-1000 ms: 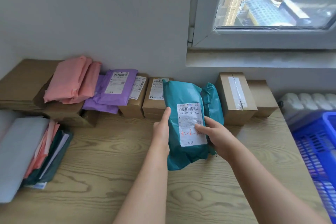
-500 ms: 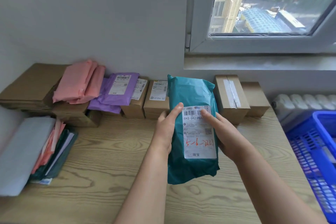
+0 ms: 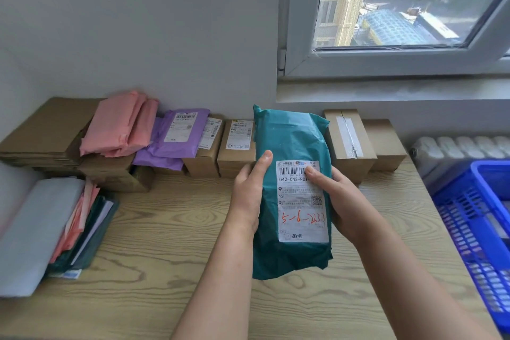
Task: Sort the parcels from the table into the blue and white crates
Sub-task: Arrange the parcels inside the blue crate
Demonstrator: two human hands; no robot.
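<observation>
I hold a teal plastic mailer parcel upright above the wooden table, its white shipping label with red handwriting facing me. My left hand grips its left edge, thumb on the front. My right hand grips the right edge, thumb pressed on the label's barcode. The blue crate stands at the right, beside the table. No white crate is in view.
Along the wall sit pink mailers, purple mailers, labelled cardboard boxes, a taped box and a plain box. Flat cardboard lies at the back left. A grey mailer covers stacked parcels at the left edge.
Both hands have lifted the teal parcel off the row at the wall and brought it toward me, more upright. My right thumb slid up onto the barcode.
</observation>
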